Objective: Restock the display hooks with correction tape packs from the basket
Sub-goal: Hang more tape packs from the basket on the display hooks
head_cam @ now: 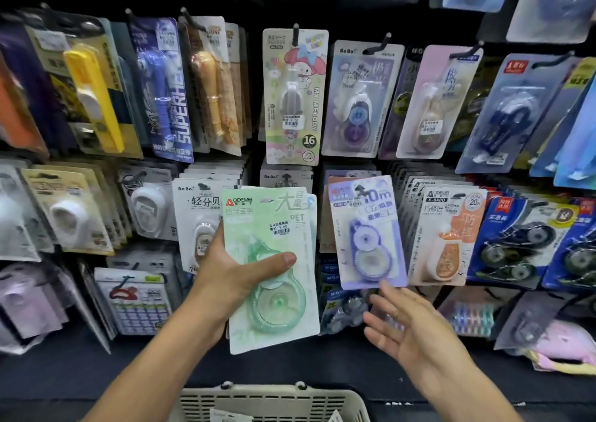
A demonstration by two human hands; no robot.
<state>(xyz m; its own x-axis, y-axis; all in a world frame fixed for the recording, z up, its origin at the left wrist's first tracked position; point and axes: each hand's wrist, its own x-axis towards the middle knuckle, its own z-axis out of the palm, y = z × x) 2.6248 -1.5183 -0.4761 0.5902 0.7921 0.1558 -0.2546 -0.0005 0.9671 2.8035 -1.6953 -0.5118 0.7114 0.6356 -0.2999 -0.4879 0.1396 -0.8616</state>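
My left hand (225,273) grips a green correction tape pack (274,292) upright in front of the display, thumb across its blister; a second pack's edge shows behind it. A purple correction tape pack (367,231) hangs on a black hook (361,191) just to the right. Below that pack my right hand (406,328) is open with fingers spread, one fingertip close to the pack's bottom edge; I cannot tell whether it touches. The beige basket (274,399) sits at the bottom centre with some packs inside.
The black display wall is crowded with hooks of packs: a My Melody pack (293,99) above, an orange pack (448,237) right of the purple one, white BoBo packs (200,215) to the left, dark blue packs (516,237) further right.
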